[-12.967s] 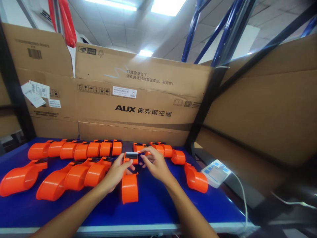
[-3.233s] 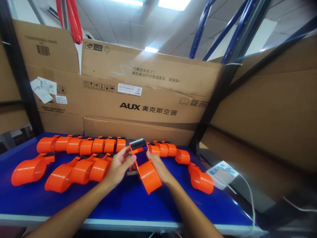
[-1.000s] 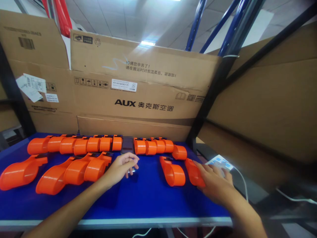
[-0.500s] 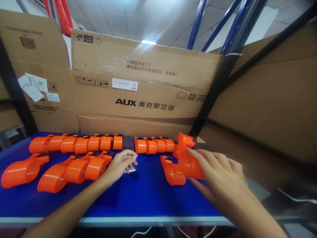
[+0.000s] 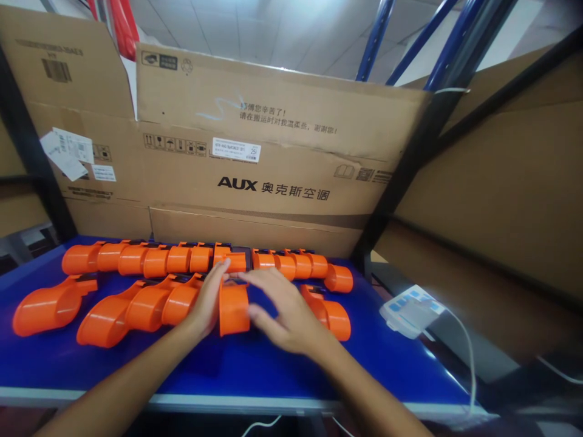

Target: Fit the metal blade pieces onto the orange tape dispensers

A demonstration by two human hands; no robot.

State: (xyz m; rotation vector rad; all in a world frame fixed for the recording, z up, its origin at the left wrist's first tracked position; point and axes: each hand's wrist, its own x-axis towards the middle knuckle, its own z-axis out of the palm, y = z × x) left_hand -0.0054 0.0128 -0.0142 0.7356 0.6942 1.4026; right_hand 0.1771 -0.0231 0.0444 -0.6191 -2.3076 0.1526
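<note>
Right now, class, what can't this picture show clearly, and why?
All in the head view:
Central white label: smallest print too small.
Red hanging item: cut off by the top edge.
Black slab: mostly hidden by the middle orange holder.
Front-right orange holder: partly hidden by the right hand.

Orange dispenser (image 5: 234,309) moved from R end, by wht device (image 5: 412,311), to ctr, btwn L hand (image 5: 209,303) & R hand (image 5: 289,309); R hand swung in.

Room lies right of the orange dispensers (image 5: 337,320); cardboard (image 5: 255,224) blocks behind.
</note>
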